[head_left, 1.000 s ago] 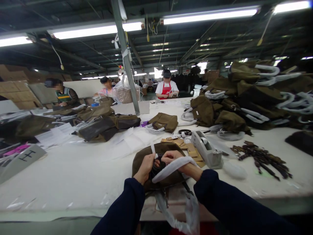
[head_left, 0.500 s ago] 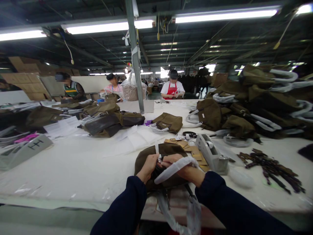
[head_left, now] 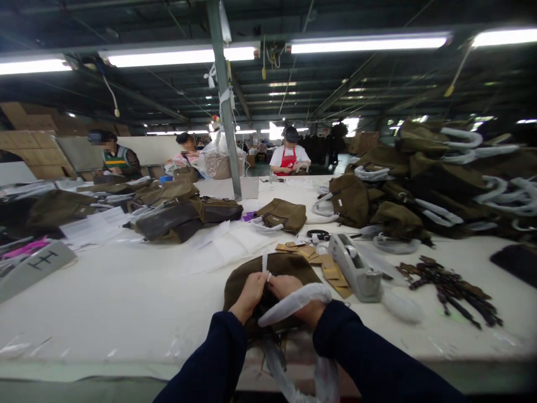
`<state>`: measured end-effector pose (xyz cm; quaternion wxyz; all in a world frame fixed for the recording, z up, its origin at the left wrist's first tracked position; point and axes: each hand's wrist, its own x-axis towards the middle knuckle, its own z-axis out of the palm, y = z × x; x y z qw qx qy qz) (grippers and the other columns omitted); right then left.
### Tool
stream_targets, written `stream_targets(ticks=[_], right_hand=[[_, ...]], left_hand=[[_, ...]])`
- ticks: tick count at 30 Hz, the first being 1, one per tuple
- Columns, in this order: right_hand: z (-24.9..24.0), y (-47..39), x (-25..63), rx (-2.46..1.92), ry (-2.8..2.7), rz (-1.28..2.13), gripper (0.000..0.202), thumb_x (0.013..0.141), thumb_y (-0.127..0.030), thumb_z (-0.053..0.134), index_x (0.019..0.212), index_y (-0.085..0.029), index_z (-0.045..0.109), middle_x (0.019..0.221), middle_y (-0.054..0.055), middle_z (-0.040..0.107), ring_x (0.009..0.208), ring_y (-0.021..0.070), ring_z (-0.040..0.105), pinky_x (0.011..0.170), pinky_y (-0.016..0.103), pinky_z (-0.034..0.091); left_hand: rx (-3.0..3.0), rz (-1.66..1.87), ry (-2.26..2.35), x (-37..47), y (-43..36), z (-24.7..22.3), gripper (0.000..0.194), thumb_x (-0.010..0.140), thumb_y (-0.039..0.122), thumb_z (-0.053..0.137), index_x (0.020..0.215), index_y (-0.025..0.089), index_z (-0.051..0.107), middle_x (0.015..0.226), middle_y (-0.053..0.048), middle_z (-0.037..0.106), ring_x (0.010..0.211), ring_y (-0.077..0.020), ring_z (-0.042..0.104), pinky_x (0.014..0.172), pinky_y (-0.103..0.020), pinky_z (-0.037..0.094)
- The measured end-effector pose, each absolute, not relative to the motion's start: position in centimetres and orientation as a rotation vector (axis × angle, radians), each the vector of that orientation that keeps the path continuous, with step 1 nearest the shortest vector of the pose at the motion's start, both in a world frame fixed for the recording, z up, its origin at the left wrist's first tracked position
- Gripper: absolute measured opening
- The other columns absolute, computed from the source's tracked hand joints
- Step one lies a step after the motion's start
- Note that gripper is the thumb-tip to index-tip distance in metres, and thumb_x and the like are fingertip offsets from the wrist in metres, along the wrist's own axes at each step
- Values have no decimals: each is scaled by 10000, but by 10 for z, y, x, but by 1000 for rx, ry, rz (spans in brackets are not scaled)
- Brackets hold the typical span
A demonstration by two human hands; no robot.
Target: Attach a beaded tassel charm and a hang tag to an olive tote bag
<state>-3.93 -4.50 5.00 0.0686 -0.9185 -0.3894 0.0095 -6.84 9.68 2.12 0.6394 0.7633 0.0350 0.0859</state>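
Low in the middle of the head view, the person's left hand [head_left: 250, 292] and right hand [head_left: 289, 288] meet over an olive-brown bag [head_left: 289, 267] lying flat on the white table [head_left: 126, 302]. Both hands are curled in, fingertips pinched together on a small white strip [head_left: 264, 262] that stands up from the bag's top edge; whatever else sits under the fingers is too dark to make out. A handle wrapped in white plastic [head_left: 293, 301] arches across the right wrist and trails off the table's near edge. Dark blue sleeves [head_left: 218, 358] fill the bottom of the frame.

Just right of the bag lies a fan of tan card tags [head_left: 331, 271], and beside them a grey tape dispenser [head_left: 352, 267]. Further right, a scatter of dark straps [head_left: 453, 282]. A tall heap of matching bags with wrapped handles [head_left: 440, 173] takes up the right middle of the frame. A single finished bag [head_left: 283, 215] sits at centre, behind the working one, and more bags [head_left: 176, 210] pile up left of centre.

Across the table, upper centre, a person in a red apron [head_left: 288, 157] works; two more people sit at the upper left. A steel post [head_left: 224, 101] rises from the table to the ceiling lights.
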Motion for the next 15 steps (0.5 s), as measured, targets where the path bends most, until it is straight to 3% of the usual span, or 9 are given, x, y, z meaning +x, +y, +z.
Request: stream_targets(ticks=[4,8,15], right_hand=[[60,-61,-36,-2691,-1280,84,224,947,-301,519,1052,-212,695,983,59,721,867,198,678,720,243,475],[63,-64,-37,-2666,-1344,35,224,933,-318,530,969,-209,721,991,80,705,859,222,656,715,283,483],[42,-57,-37,-2504,-1337,-6,294,976,-251,444,1199,-189,625,1151,119,666,1008,226,625,866,309,486]], left_hand=[[1899,246,65,-60,97,15,469,813,586,435,630,173,559,636,-60,603,625,-202,534,582,-300,382],[2078,332,46,-58,98,15,396,845,501,415,626,195,538,655,-66,598,656,-214,533,645,-320,364],[2278,398,53,-72,99,25,314,901,418,453,716,203,587,721,-56,635,714,-209,569,685,-308,346]])
